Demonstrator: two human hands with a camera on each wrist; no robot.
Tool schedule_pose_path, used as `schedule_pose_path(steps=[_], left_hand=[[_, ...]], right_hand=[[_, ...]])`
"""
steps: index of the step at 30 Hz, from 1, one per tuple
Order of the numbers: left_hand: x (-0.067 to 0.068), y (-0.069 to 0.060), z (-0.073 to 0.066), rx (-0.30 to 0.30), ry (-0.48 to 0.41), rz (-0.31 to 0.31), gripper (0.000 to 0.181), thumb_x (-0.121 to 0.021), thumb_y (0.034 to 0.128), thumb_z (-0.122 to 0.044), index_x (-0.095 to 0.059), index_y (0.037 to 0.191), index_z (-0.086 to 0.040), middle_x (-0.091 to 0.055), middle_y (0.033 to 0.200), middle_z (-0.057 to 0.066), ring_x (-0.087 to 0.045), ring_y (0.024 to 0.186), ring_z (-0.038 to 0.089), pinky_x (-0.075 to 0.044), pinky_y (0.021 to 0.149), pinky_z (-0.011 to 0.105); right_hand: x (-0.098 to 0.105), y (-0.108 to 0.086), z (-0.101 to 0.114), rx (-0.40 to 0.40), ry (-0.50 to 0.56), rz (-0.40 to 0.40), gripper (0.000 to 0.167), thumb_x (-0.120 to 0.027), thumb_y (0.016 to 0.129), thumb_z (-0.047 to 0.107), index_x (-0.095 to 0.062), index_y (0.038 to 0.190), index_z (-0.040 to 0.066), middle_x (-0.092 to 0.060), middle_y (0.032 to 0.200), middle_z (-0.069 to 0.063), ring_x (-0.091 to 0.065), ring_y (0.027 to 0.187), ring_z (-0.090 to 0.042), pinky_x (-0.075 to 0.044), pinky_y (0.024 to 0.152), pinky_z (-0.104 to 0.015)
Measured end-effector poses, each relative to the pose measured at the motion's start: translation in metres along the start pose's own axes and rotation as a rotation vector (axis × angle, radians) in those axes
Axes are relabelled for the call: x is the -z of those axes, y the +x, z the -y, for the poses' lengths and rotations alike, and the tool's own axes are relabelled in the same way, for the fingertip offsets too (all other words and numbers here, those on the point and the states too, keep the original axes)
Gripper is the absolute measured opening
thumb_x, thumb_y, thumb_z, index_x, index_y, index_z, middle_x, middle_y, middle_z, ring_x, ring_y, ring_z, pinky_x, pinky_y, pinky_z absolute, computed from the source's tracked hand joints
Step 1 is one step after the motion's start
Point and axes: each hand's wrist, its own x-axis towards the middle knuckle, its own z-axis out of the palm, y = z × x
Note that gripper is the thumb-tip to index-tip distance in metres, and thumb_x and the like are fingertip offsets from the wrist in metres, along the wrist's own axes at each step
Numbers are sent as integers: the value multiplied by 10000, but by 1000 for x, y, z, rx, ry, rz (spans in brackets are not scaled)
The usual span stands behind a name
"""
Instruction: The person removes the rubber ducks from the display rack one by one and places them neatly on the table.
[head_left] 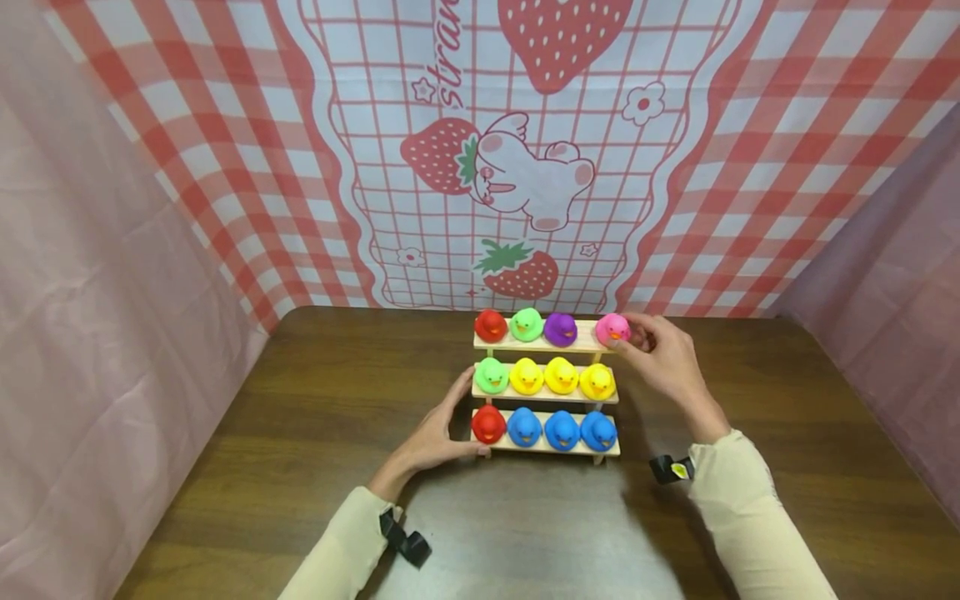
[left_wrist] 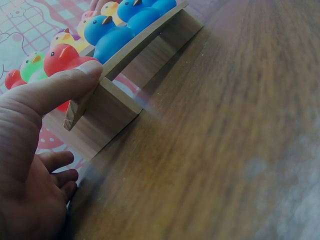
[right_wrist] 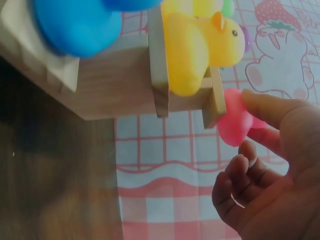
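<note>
A three-tier wooden stand (head_left: 551, 343) holds rows of rubber ducks. At the right end of the top tier my right hand (head_left: 670, 360) pinches a pink rubber duck (head_left: 612, 331) between thumb and fingers; the right wrist view shows this duck (right_wrist: 235, 117) at the tier's end. A gap separates it from the purple duck (head_left: 560, 330). My left hand (head_left: 435, 433) grips the stand's left side, its thumb (left_wrist: 82, 75) on the bottom tier beside a red duck (head_left: 489, 424). Part of the left fingers is hidden behind the stand in the left wrist view.
Yellow ducks (head_left: 561, 376) and a green duck (head_left: 491, 376) sit on the middle tier, blue ducks (head_left: 562, 431) on the bottom. Behind the brown wooden table (head_left: 315, 400) hangs a strawberry-patterned cloth (head_left: 525, 200). Pink curtains (head_left: 97, 317) flank the table.
</note>
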Motion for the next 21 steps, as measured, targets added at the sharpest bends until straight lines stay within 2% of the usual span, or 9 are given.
schedule_pose_path(steps=[13,21], left_hand=[[1,0,0,-5,-3,2,1155,-884,750,-208,-125,1601,-392,-313,1649,91,-262,1542,272,-175,1232,626],[0,0,1,7,-1,5,1151,-882,752,-212,-124,1596,-409,-309,1651,88,-255,1545,274,-175,1229,633]], right_hand=[[15,-8,-17,-66,3,1,410,-782,878,241,-686,1216,31,-577,781,-78,-449,677,-58,-375,597,-150],[19,-16,-33,-72,-26,-2,378,-777,870,178,-685,1202,21,-561,767,-59,-432,667,-18,-351,610,-151]])
